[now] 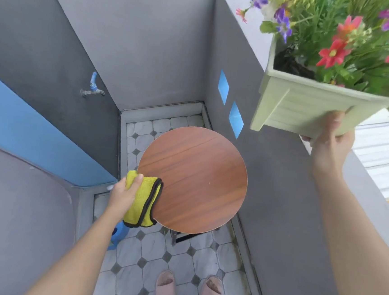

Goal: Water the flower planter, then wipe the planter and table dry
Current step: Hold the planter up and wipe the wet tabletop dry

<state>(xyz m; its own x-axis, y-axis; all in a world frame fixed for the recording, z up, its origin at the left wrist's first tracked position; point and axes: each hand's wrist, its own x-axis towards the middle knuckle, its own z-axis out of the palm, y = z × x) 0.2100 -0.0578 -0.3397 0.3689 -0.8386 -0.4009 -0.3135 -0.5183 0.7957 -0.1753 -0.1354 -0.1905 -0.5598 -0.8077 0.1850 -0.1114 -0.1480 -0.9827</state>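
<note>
Left hand [123, 193] is down at the near-left edge of the round wooden table [198, 178], fingers curled tight round a folded yellow cloth [145, 204] with dark trim. The cloth lies over the table's rim, part on the top and part hanging off the edge. Knuckles face up, one fingertip showing on top of the fabric.

Up on the right, the right hand [330, 140] has the planter [293, 109] high in the air, well clear of the table. Thumb pressed up against the pale green side wall, the other fingers tucked beneath the base and mostly hidden, so it's a firm grip from below. The planter sits tilted, its near corner dipping toward the table, red and purple flowers [338, 49] spilling out above.

Beyond that: a tap [92, 89] on the grey wall to the left, tiled floor [156, 250] beneath the table, and a pair of pink sandals [167, 288] at the bottom edge
</note>
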